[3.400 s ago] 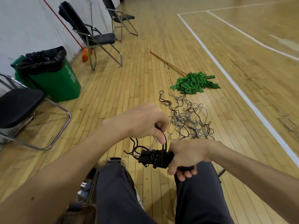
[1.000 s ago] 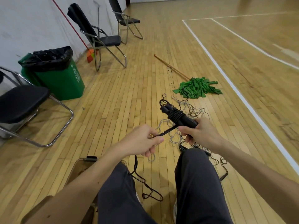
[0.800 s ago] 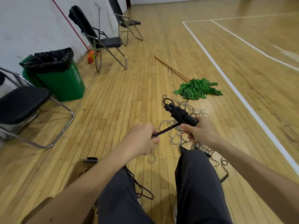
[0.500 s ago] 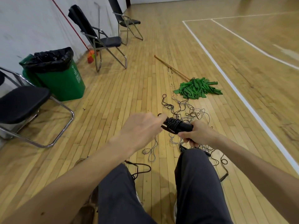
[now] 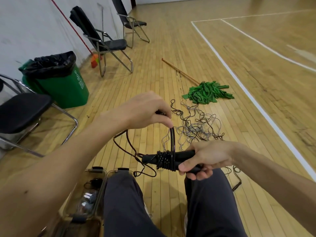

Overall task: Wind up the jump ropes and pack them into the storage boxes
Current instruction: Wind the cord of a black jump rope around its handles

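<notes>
Low to the left of the jump rope handles (image 5: 149, 158), I see a clear storage box (image 5: 80, 205) on the floor (image 5: 153, 74) beside the left knee, its contents too blurred to name. Above the handles, I have the left hand (image 5: 145, 112) pinching the black cord (image 5: 173, 139), which drops straight into the coils wound round the handles' middle. The right hand (image 5: 207, 157) is clenched round the handles' right end. Beyond the handles lies a tangle of loose ropes (image 5: 196, 127), and farther beyond them a green mop (image 5: 206, 93).
</notes>
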Action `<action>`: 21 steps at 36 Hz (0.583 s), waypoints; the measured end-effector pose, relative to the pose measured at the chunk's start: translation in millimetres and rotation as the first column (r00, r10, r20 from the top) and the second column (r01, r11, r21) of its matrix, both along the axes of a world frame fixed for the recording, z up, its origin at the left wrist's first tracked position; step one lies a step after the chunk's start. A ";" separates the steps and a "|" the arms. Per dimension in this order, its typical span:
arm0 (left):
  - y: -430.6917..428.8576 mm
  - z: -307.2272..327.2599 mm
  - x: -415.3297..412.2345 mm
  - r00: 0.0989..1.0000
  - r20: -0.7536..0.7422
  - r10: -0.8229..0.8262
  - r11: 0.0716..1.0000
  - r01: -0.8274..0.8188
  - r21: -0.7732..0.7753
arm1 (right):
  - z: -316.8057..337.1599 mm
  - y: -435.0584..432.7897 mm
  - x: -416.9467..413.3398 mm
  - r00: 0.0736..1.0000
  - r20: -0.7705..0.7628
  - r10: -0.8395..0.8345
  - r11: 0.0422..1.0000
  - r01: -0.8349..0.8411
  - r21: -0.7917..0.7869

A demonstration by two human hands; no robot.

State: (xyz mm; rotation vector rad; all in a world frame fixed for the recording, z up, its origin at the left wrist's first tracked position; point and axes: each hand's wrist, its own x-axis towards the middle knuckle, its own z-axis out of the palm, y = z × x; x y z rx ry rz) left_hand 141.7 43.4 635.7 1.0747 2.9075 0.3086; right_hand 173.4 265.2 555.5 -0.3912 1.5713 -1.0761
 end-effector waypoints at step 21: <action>-2.2 -51.8 -5.5 0.720 0.670 -0.179 0.888 -0.175 0.425 | 24.4 1.7 22.4 0.993 -0.052 0.108 0.965 -0.117 -0.235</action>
